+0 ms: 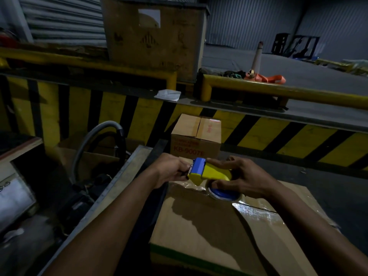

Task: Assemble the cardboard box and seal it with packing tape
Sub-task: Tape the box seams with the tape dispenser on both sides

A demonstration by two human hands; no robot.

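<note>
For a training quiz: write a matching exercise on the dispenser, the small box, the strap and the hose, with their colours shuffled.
1 dispenser
2 small box
3 strap
4 hose

A orange
B grey
C yellow and blue
D brown with red print

Pairs: 1-C, 2-D, 3-A, 4-B

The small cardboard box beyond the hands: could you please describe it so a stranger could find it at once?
Find the yellow-and-black striped dock wall across the middle. At its foot, just beyond the tape dispenser, stands the small cardboard box. Unlike the large taped box in front, it carries red printing.
</note>
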